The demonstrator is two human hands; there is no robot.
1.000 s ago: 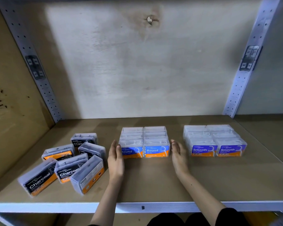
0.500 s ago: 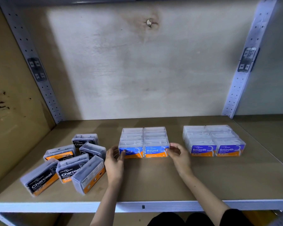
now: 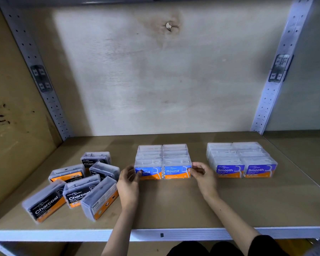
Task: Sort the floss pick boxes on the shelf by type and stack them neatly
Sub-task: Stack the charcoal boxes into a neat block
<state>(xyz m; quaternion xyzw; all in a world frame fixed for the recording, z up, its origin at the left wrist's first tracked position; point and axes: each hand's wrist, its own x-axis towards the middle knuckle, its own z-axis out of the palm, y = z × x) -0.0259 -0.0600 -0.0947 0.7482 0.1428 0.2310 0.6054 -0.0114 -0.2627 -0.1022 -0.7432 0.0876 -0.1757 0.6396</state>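
Six Round boxes (image 3: pixel 175 170) are sitting mid-shelf in two columns, long axes running left-right, labels facing the person. The left hand (image 3: pixel 128 182) is pinching the front row's left end, the right hand (image 3: pixel 204 175) its right end. Six Smooth boxes (image 3: pixel 229 170) are standing alike at right; six Charcoal boxes (image 3: pixel 79 194) are lying askew at left on the brown shelf (image 3: pixel 174 206).

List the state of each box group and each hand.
Round boxes: neat block, two columns by three rows, gripped at both sides.
Smooth boxes: neat block, untouched, apart from the Round boxes.
Charcoal boxes: scattered, lying at mixed angles.
Left hand: grips the block's left front corner.
Right hand: grips the block's right front corner.
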